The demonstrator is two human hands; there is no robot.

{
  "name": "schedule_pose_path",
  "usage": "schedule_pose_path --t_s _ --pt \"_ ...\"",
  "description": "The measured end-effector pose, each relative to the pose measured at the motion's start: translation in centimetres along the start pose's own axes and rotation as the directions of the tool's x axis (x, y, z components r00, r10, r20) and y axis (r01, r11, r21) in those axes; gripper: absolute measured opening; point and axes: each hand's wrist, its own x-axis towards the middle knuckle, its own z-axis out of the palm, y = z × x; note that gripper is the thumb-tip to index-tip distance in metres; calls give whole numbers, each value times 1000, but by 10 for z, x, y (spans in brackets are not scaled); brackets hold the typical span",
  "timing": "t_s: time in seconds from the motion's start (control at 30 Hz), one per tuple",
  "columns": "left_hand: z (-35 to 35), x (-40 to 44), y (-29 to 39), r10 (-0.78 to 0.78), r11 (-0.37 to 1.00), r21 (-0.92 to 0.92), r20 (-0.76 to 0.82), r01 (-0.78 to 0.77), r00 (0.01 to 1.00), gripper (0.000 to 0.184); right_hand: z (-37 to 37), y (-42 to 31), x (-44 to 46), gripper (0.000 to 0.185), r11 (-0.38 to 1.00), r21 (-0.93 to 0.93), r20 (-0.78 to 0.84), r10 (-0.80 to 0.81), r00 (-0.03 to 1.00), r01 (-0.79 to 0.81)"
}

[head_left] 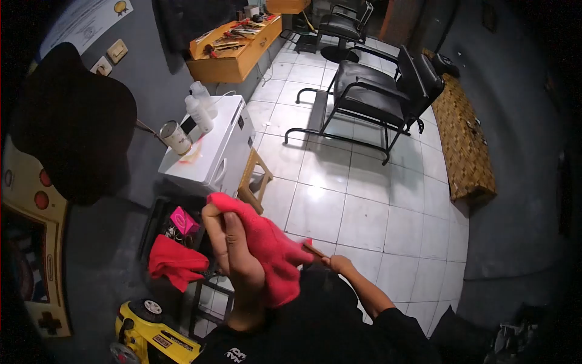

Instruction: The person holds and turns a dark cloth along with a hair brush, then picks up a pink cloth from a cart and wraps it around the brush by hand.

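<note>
A red cloth (pixel 264 242) is bunched in my left hand (pixel 233 246), raised at the lower centre, the thumb pressed over its edge. To the right and lower, my right hand (pixel 341 266) is closed round a thin brown handle (pixel 314 250), whose far end meets the hanging part of the cloth. What lies at that end is hidden by the cloth. Below and left of my left hand, a second red cloth (pixel 176 262) hangs over a black cart (pixel 148 227), beside a pink box (pixel 183 221).
A white cabinet (pixel 233 142) bears a can (pixel 175 137) and bottles (pixel 199 114). Beside it is a wooden stool (pixel 254 179). Black chairs (pixel 373 97) stand on the tiled floor (pixel 364 212). A yellow toy car (pixel 151 337) is at lower left, a woven bench (pixel 464 139) at right.
</note>
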Motion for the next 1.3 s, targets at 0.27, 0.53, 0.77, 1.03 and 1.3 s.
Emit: schedule_pose_path --t_s 0.27,0.53,0.77,1.03,1.3 --pt "6 -15 -23 -96 994 59 36 94 995 15 -165 -122 -111 61 167 973 -151 -53 987 158" --pt "19 -28 -33 6 997 79 152 -18 988 17 -164 -203 -165 73 247 705 -529 -442 724 665" --pt "6 1 -21 3 996 -93 -93 -12 996 12 -41 -72 -33 58 976 151 118 -173 978 154" --pt "-3 -5 -29 4 1000 12 -37 -3 999 14 -88 -56 -57 59 749 646 -299 71 952 147" --pt "21 -12 -49 -4 1000 15 175 1 984 13 -192 -169 -173 55 161 913 -318 -294 902 375"
